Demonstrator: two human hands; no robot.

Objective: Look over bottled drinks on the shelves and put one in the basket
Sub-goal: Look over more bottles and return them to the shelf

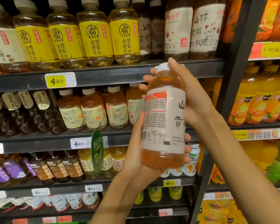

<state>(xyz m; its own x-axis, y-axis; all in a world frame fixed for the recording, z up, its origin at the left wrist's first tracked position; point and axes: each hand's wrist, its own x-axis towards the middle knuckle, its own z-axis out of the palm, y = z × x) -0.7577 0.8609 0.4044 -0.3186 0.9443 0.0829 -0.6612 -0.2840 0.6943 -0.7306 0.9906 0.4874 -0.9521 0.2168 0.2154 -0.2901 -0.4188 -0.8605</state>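
I hold one bottle (164,120) of amber drink upright in front of the shelves. It has a white cap and a pale label with printed text turned towards me. My left hand (136,152) cups its lower half from the left and underneath, thumb up along the label. My right hand (189,97) wraps the upper half from the right, fingers curling behind the neck to the far side. No basket is in view.
Dark shelves (103,78) carry rows of bottles: yellow-labelled ones (95,38) on top, pale-labelled amber ones (94,110) in the middle, dark and purple ones below. A dark upright post (239,62) separates orange juice bottles (252,109) on the right. Price tags line the shelf edges.
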